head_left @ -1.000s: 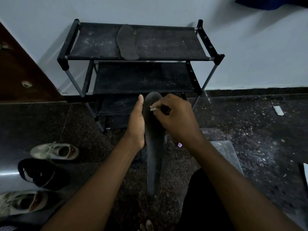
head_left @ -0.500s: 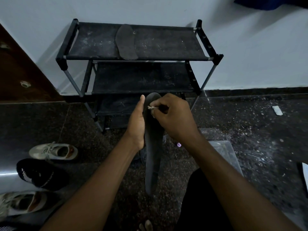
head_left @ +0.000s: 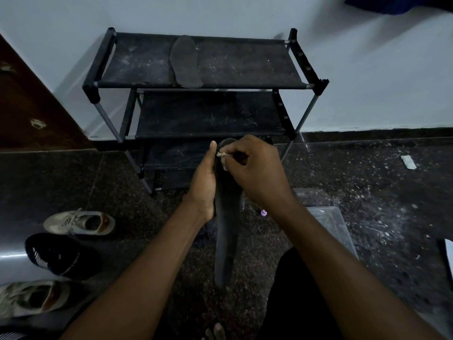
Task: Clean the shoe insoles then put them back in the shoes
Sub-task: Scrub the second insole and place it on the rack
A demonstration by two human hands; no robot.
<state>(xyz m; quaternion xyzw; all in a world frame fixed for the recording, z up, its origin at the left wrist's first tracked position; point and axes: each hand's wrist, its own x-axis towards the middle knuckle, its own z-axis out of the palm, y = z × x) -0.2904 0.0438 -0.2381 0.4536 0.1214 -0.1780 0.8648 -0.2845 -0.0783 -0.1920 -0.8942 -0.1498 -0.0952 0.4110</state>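
Note:
My left hand (head_left: 204, 182) holds a long dark insole (head_left: 226, 236) from its left side, thumb up along the edge, toe end pointing away from me. My right hand (head_left: 255, 173) is curled over the toe end and pinches a small whitish wad (head_left: 221, 158) against the insole. A second dark insole (head_left: 185, 62) lies flat on the top shelf of the black shoe rack (head_left: 245, 69). On the floor at the left sit two pale sneakers (head_left: 81, 222) (head_left: 31, 298) with a black shoe (head_left: 51, 253) between them.
The rack stands against a white wall. A clear plastic box (head_left: 331, 227) sits on the dark speckled floor under my right forearm, a small purple cap (head_left: 263, 213) beside it. A white scrap (head_left: 408, 161) lies at the far right. A brown door (head_left: 29, 106) is at the left.
My right hand with the wad has shifted slightly left across the insole's toe end. The left hand and insole stay almost still.

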